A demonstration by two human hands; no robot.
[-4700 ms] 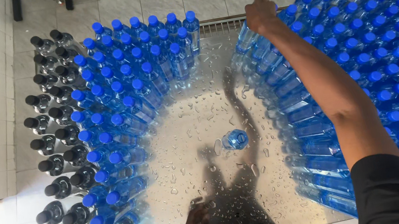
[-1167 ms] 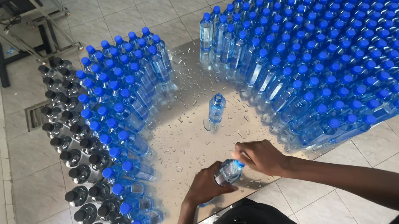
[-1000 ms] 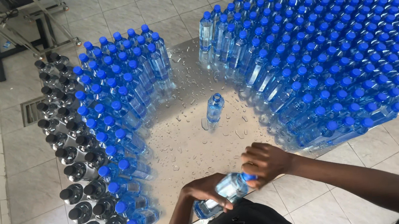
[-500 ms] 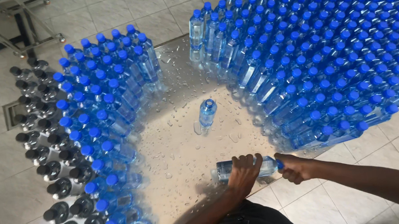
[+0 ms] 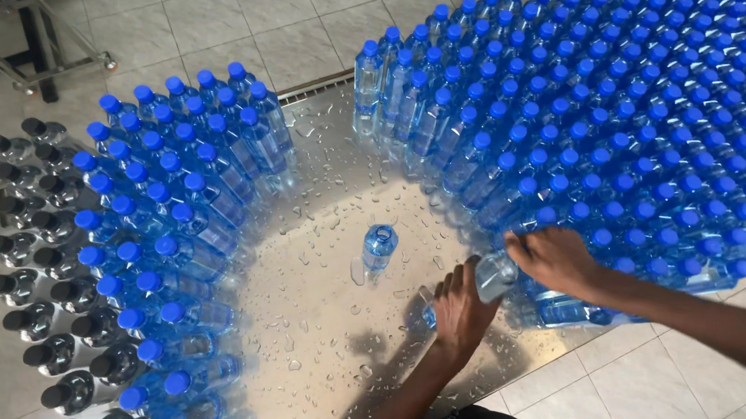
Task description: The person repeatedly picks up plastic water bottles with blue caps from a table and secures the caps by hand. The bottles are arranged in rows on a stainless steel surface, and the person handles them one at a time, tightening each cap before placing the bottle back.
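Note:
A clear water bottle lies sideways just above the wet steel table. My left hand is wrapped around its middle. My right hand grips its right end, close against the near edge of the big block of blue-capped bottles. A single blue-capped bottle stands alone in the middle of the table, a little beyond my left hand.
A second block of blue-capped bottles fills the table's left side, with rows of black-capped bottles along its outer edge. Water drops cover the bare steel. Beyond and around the table lies a tiled floor, with a metal frame at the far left.
Both hands have carried the sideways bottle from the table's near edge up and to the right, to the edge of the right-hand block. The lone bottle has stayed put.

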